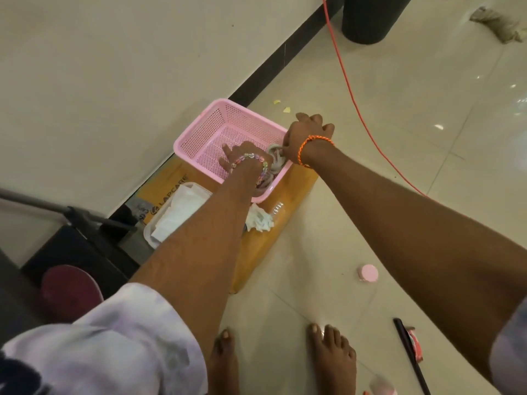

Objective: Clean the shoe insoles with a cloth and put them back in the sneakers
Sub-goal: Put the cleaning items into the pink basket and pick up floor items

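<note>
Sneakers (pixel 275 163) lie mostly hidden in the near right corner of a pink plastic mesh basket (pixel 205 129), showing only as grey and white curved parts between the two wrists; whether they are one shoe or two, I cannot tell. The basket sits on a flat brown cardboard box (pixel 299 192) on the tiled floor (pixel 399 195), against the dark skirting of the wall on the left.

The left hand (pixel 242 156) reaches down into the basket with its fingers spread flat toward the mesh bottom, holding nothing that shows; a bracelet of pale beads (pixel 251 161) circles that wrist. The right hand (pixel 305 135) is at the basket's right rim, fingers curled closed around the grey edge of the shoe part; an orange braided cord (pixel 310 146) is tied on that wrist.

Just near of the basket, on the cardboard, lies a crumpled white cloth (pixel 261 219), partly hidden by the left forearm. To its left stands a clear plastic container (pixel 151 232) holding white sheets (pixel 176 212). A small pink round lid (pixel 368 273) lies on the floor to the right of the box. An orange cable (pixel 350 89) runs across the tiles from the far side, past a dark cylinder (pixel 370 15). Two bare feet (pixel 333 354) stand at the near edge, with a white sleeve (pixel 114 337) low on the left.
</note>
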